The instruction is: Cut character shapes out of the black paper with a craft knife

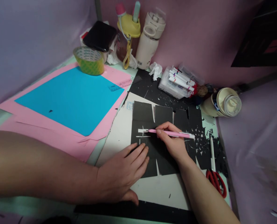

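A black paper sheet [166, 118] with slits and small cut-out windows lies on a white board [122, 130]. My left hand [122, 174] rests flat on the sheet's lower left part, fingers stretched out. My right hand [173, 143] grips a pink craft knife [173, 133] like a pen. The knife's tip touches the paper beside the white cut-outs at the sheet's left.
A blue sheet [70, 99] lies on pink paper [47, 133] at the left. A tape roll [89, 60], bottles [150, 37] and a marker box [177, 82] stand at the back. Red scissors [215, 177] and black scraps lie at the right, near a tipped cup [224, 102].
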A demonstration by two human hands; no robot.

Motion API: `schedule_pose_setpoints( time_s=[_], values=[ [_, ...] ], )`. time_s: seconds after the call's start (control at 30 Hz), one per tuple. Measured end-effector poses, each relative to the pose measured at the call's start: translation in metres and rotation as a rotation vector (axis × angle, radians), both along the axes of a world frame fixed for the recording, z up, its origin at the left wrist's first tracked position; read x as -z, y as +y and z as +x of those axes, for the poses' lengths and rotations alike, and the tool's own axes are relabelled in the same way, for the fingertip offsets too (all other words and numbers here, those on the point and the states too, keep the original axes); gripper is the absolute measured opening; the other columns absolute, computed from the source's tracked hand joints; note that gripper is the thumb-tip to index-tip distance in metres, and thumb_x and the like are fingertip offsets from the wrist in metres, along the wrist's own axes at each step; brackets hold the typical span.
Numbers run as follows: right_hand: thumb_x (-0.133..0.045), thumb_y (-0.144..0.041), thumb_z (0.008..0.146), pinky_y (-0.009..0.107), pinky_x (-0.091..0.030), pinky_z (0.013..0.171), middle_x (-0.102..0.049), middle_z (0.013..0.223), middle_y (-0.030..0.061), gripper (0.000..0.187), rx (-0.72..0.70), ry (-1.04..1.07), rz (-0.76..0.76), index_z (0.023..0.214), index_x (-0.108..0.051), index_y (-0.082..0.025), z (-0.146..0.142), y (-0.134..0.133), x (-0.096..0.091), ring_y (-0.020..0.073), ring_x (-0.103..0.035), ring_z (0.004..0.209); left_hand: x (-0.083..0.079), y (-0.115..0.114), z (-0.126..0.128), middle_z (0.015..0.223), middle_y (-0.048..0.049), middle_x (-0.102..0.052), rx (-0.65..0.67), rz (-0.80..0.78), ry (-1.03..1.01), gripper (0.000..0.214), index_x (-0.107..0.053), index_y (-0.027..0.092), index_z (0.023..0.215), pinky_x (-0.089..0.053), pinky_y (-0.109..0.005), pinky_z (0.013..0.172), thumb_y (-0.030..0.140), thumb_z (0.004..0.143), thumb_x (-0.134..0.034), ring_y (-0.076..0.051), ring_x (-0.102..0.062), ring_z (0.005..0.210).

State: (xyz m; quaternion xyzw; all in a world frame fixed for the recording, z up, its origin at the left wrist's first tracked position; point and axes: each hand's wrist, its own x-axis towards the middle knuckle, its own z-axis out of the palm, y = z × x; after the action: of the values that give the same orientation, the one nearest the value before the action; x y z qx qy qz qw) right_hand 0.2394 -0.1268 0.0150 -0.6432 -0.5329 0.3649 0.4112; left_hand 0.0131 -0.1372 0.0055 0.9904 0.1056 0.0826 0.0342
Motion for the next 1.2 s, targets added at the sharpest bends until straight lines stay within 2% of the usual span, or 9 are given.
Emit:
schedule_pose_setpoints(
  time_s=[0.7,1.2],
  values=[
    [-0.068,-0.030,0.083,0.025,-0.040,0.058,-0.062,0.067,-0.0035,0.011,-0.012,-0.006,-0.004,0.076,-0.066,-0.022,0.0012,-0.0007,0.0010,0.0123,-0.053,0.061,0.0007,0.0019,0.0016,0.139,-0.0247,-0.053,0.003,0.027,0.003,0.100,-0.058,0.006,0.129,-0.028,-0.050,0.110,0.087,0.072,-0.049,-0.040,-0.046,0.130],
    [-0.068,-0.029,0.082,0.023,-0.041,0.057,-0.062,0.066,-0.0038,0.010,-0.018,0.011,0.006,0.075,-0.066,-0.022,-0.0008,0.0004,0.0003,0.0113,-0.053,0.060,0.0029,0.0007,0.0005,0.139,-0.0247,-0.053,0.009,0.047,-0.025,0.101,-0.058,0.005,0.128,-0.023,-0.052,0.113,0.088,0.071,-0.048,-0.040,-0.047,0.130]
  ],
)
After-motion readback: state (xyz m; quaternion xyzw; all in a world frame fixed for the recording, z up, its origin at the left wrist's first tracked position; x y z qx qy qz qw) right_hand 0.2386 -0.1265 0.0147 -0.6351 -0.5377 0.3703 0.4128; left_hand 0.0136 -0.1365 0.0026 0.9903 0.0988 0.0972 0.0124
